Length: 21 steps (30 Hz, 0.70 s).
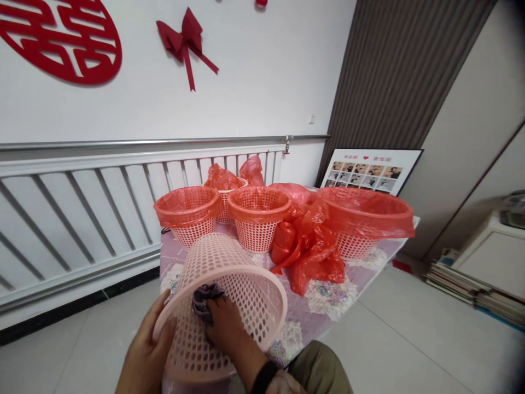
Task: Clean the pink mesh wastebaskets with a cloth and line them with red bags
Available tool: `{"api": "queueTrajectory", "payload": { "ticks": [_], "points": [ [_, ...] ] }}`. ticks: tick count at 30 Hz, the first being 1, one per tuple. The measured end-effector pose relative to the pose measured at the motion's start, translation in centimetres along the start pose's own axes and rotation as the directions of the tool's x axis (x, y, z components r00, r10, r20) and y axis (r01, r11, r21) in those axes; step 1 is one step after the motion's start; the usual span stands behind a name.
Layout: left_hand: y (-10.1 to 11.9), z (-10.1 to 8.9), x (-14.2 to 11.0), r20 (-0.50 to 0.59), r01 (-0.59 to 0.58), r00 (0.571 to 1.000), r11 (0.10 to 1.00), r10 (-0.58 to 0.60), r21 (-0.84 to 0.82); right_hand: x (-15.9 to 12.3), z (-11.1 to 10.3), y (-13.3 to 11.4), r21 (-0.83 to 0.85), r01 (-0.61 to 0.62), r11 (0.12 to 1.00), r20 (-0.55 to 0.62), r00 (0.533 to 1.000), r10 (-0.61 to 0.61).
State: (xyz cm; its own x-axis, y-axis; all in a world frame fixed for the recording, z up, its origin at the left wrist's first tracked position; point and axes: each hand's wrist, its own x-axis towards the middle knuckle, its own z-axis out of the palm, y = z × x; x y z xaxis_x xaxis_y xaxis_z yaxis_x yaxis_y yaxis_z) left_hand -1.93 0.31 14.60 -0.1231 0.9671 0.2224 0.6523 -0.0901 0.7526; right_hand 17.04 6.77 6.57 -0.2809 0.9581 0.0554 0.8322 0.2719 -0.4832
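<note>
A pale pink perforated plastic wastebasket [217, 251] lies tilted on its side, its open mouth facing me. My left hand [150, 350] grips the left part of its rim, thumb on the near side and fingers behind. Inside the basket, my right hand [223, 325] presses a bunched dark purple-grey cloth [203, 301] against the inner wall; its fingers are closed on the cloth. A dark band circles the right wrist. Just beyond the basket, a red plastic bag roll [284, 241] and a crumpled loose red bag [314, 262] lie on the table.
Behind stand several wastebaskets lined with red bags: a left one [191, 232], a middle one [256, 232] and a large right one [356, 243]. A floral cloth covers the table [330, 298]. A radiator [82, 219] lines the wall; a framed photo board [369, 169] leans at the back.
</note>
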Motion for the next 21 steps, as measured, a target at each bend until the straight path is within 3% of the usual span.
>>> {"api": "queueTrajectory", "payload": {
  "ticks": [2, 3, 5, 9, 15, 21],
  "points": [
    [3.7, -1.8, 2.1, -0.029, -0.167, 0.986, 0.985, 0.166, -0.029, 0.1, 0.1, -0.1, -0.01, 0.005, 1.0, -0.006, 1.0, -0.005],
    [5.5, -2.4, 3.2, 0.022, -0.263, 0.964, 0.965, 0.263, -0.01, 0.1, 0.2, -0.2, -0.014, 0.008, 1.0, -0.008, 1.0, -0.008],
    [8.8, -2.9, 5.0, 0.126, -0.461, 0.883, 0.885, 0.451, 0.059, 0.2, 0.2, -0.2, -0.019, 0.015, 1.0, -0.009, 1.0, -0.015],
    [13.4, -2.4, 6.8, 0.406, -0.595, 0.767, 0.788, 0.497, 0.158, -0.2, -0.1, -0.4, -0.011, 0.019, 1.0, -0.01, 1.0, -0.019],
    [14.9, -1.2, 7.2, 0.465, -0.628, 0.719, 0.769, 0.516, 0.119, -4.0, -0.9, -0.6, 0.015, 0.04, 0.999, 0.029, 0.999, -0.041],
    [15.3, -1.0, 8.3, 0.536, -0.666, 0.631, 0.746, 0.562, 0.002, -9.4, -0.1, 1.6, 0.159, 0.119, 0.98, 0.03, 0.992, -0.125]
  ]
}}
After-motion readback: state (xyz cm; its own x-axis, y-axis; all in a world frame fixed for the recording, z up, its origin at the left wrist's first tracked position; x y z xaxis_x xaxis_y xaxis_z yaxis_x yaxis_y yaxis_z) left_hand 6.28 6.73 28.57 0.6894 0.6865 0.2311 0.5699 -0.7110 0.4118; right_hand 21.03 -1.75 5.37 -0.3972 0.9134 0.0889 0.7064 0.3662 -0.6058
